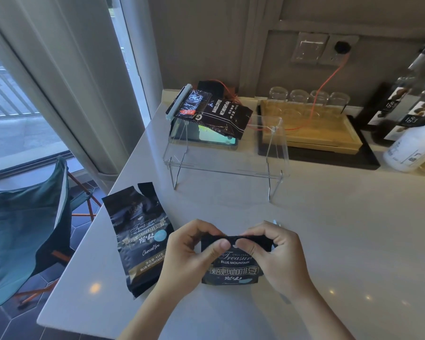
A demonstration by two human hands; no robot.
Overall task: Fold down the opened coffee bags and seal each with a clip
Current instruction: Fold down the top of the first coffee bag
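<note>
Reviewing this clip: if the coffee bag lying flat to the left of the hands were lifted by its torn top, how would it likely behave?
The flat coffee bag would probably sag: its upper part is creased and looks slack. Its glossy film may be slippery. It overhangs the counter edge, so a push leftward could likely tip it off.

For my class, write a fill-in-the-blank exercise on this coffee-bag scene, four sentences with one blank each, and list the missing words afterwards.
1. Both hands, the left hand and the right hand, pinch the folded ____ edge of the held coffee bag.
2. The unfolded coffee bag lies flat on the person's ____ side.
3. The clipped coffee bag rests on the clear ____ stand.
4. Its clip is light ____.

Missing words: top; left; acrylic; blue
</note>
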